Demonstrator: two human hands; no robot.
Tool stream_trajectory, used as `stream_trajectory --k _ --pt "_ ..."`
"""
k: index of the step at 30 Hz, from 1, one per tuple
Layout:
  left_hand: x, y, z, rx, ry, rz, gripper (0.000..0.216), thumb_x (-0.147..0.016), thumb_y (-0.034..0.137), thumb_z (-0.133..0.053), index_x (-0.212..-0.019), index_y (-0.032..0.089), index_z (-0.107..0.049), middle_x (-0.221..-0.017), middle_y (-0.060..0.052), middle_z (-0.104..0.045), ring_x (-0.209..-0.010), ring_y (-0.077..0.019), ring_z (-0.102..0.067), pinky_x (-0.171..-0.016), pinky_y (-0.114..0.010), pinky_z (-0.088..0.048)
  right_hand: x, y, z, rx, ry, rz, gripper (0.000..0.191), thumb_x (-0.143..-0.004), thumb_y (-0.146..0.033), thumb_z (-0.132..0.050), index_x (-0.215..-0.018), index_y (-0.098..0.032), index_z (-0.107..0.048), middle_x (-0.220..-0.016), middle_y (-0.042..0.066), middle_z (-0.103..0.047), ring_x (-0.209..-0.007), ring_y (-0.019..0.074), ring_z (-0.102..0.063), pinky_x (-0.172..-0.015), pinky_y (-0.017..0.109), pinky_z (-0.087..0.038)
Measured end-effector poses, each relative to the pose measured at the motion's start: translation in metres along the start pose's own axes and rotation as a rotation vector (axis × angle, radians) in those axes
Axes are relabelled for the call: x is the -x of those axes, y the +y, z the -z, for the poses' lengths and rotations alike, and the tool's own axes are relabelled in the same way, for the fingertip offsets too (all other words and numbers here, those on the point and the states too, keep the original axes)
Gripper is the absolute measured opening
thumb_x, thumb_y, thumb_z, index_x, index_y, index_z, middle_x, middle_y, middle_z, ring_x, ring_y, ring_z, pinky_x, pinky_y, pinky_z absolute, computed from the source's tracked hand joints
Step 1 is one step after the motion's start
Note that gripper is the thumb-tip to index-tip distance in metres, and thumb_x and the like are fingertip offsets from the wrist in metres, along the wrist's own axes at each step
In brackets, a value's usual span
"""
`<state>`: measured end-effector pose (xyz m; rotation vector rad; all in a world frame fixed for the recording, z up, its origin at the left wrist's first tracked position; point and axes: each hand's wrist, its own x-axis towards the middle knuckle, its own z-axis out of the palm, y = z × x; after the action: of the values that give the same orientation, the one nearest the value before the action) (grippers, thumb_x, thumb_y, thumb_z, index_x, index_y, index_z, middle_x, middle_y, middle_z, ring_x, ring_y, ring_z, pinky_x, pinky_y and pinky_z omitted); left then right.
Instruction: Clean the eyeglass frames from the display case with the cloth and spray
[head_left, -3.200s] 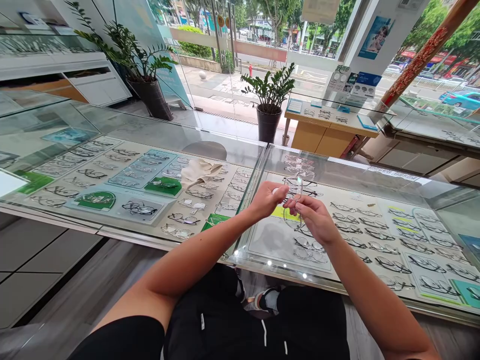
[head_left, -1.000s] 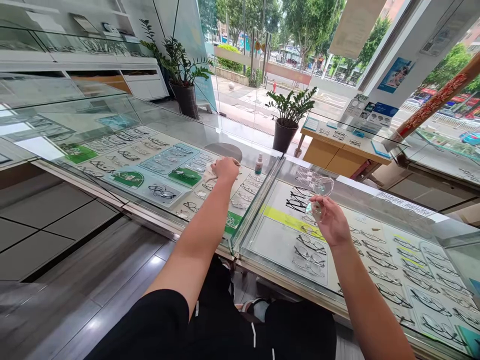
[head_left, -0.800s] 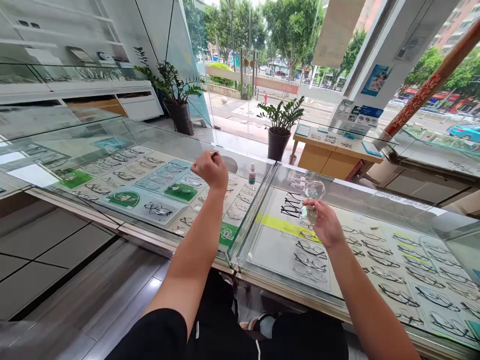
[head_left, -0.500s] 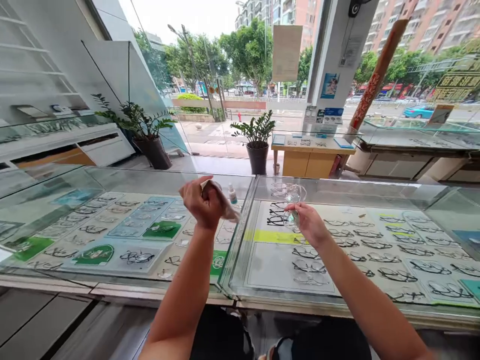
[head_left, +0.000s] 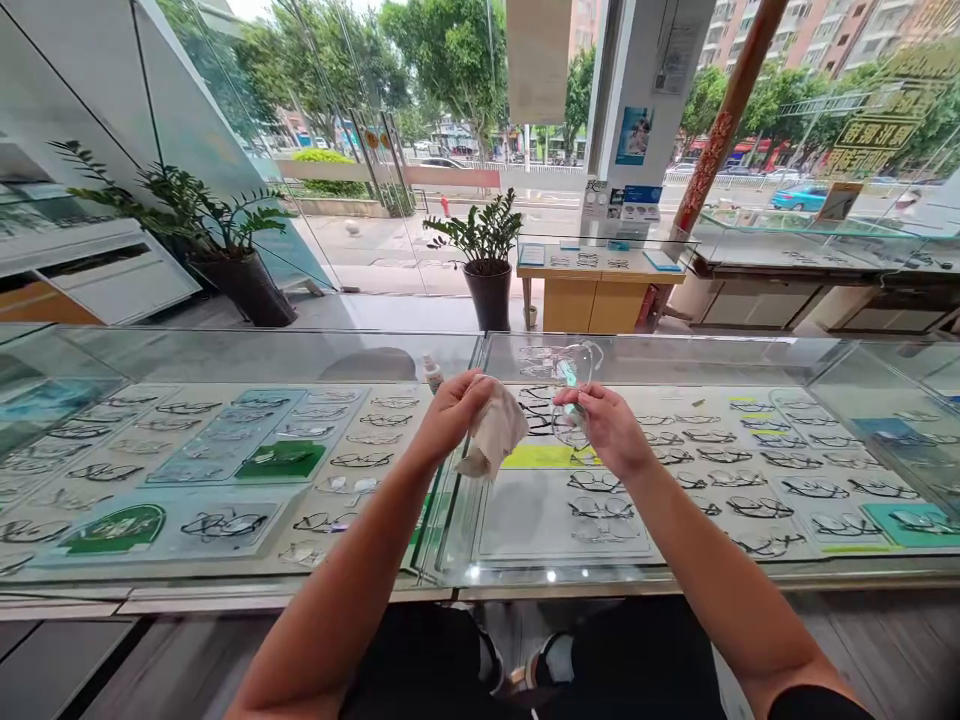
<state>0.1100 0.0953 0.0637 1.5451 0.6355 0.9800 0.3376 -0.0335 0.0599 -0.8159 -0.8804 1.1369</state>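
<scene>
My left hand (head_left: 450,412) is closed on a beige cleaning cloth (head_left: 495,437) that hangs down from its fingers. My right hand (head_left: 609,430) pinches a pair of clear-framed glasses (head_left: 574,378), held upright above the glass counter (head_left: 675,352). Cloth and glasses are close together but a small gap shows between them. Both hands hover over the seam where two display cases meet.
Under the glass lie rows of several eyeglass frames (head_left: 757,470) on trays. A small spray bottle (head_left: 433,372) stands on the counter behind my left hand. Potted plants (head_left: 484,250) and a wooden display table (head_left: 600,280) stand beyond, by the windows.
My left hand reached left to the cloth on the counter, picked it up and carried it back beside the glasses. My right hand kept the glasses throughout. The view tilted up.
</scene>
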Motion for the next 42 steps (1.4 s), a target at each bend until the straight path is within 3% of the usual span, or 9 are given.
stream_trajectory --k 5,12,18,23,27,30,35,38,42 --pt "-0.003 -0.007 -0.006 0.221 -0.002 0.108 0.053 -0.08 0.065 -0.089 -0.087 0.017 -0.068 -0.077 0.001 -0.06 -0.069 -0.0116 -0.053 -0.065 -0.022 -0.043 0.004 0.003 -0.005 0.028 -0.083 -0.056 0.027 -0.082 -0.048 -0.09 -0.082 -0.023 -0.08 -0.101 0.01 -0.08 -0.094 0.0238 -0.065 -0.081 0.038 -0.049" --pt "0.006 0.0 -0.015 0.33 -0.205 0.124 0.052 -0.085 0.064 -0.089 -0.097 0.016 -0.073 -0.085 -0.002 -0.066 -0.075 -0.0127 -0.058 -0.068 -0.023 -0.046 0.005 0.014 -0.008 0.079 -0.159 -0.112 0.028 -0.083 -0.051 -0.09 -0.086 -0.024 -0.086 -0.099 0.008 -0.08 -0.098 0.0242 -0.066 -0.088 0.039 -0.049" --pt "0.008 -0.002 -0.017 0.293 -0.243 0.095 0.043 -0.093 0.06 -0.08 -0.098 0.018 -0.072 -0.082 -0.003 -0.063 -0.072 -0.0148 -0.057 -0.067 -0.028 -0.047 0.005 0.017 -0.009 0.121 -0.151 -0.145 0.027 -0.084 -0.049 -0.089 -0.085 -0.023 -0.084 -0.095 0.009 -0.079 -0.092 0.0236 -0.064 -0.08 0.037 -0.047" --pt "0.004 -0.001 -0.02 0.371 -0.285 0.095 0.033 -0.085 0.049 -0.076 -0.085 0.016 -0.072 -0.087 -0.007 -0.067 -0.08 -0.02 -0.063 -0.079 -0.036 -0.053 0.005 0.02 -0.01 0.133 -0.151 -0.159 0.028 -0.082 -0.051 -0.09 -0.083 -0.024 -0.083 -0.094 0.008 -0.079 -0.09 0.0234 -0.062 -0.079 0.037 -0.047" --pt "0.006 -0.003 -0.029 0.345 -0.17 0.081 0.022 -0.088 0.038 -0.077 -0.087 0.018 -0.067 -0.084 -0.002 -0.065 -0.078 -0.0163 -0.061 -0.079 -0.033 -0.052 0.006 0.02 -0.011 0.124 -0.166 -0.169 0.027 -0.084 -0.05 -0.09 -0.083 -0.024 -0.084 -0.095 0.008 -0.079 -0.082 0.0204 -0.057 -0.08 0.038 -0.047" --pt "0.009 -0.006 -0.034 0.341 -0.105 0.05 0.03 -0.091 0.042 -0.082 -0.09 0.02 -0.062 -0.079 0.002 -0.063 -0.071 -0.0125 -0.057 -0.074 -0.029 -0.05 0.007 0.021 -0.01 0.126 -0.179 -0.161 0.026 -0.085 -0.049 -0.088 -0.085 -0.023 -0.085 -0.095 0.008 -0.079 -0.082 0.0204 -0.057 -0.08 0.037 -0.047" --pt "0.009 -0.013 -0.037 0.376 -0.141 0.004 0.046 -0.093 0.056 -0.085 -0.105 0.023 -0.055 -0.072 0.005 -0.067 -0.06 -0.0115 -0.056 -0.064 -0.026 -0.047 0.007 0.024 -0.01 0.119 -0.195 -0.17 0.026 -0.087 -0.048 -0.087 -0.087 -0.023 -0.085 -0.097 0.008 -0.078 -0.082 0.0199 -0.056 -0.079 0.037 -0.046" --pt "0.008 -0.018 -0.039 0.38 -0.145 0.025 0.05 -0.09 0.057 -0.089 -0.108 0.023 -0.057 -0.068 0.007 -0.066 -0.056 -0.0111 -0.056 -0.059 -0.024 -0.043 0.006 0.025 -0.011 0.123 -0.202 -0.183 0.029 -0.084 -0.051 -0.089 -0.085 -0.022 -0.083 -0.087 0.006 -0.072 -0.08 0.0201 -0.056 -0.078 0.037 -0.044" --pt "0.007 -0.022 -0.04 0.393 -0.152 0.103 0.053 -0.082 0.055 -0.096 -0.109 0.019 -0.068 -0.082 0.0 -0.074 -0.07 -0.0128 -0.064 -0.066 -0.024 -0.048 0.005 0.024 -0.012 0.123 -0.189 -0.2 0.033 -0.08 -0.052 -0.092 -0.077 -0.023 -0.077 -0.074 0.001 -0.062 -0.075 0.019 -0.053 -0.077 0.037 -0.043"
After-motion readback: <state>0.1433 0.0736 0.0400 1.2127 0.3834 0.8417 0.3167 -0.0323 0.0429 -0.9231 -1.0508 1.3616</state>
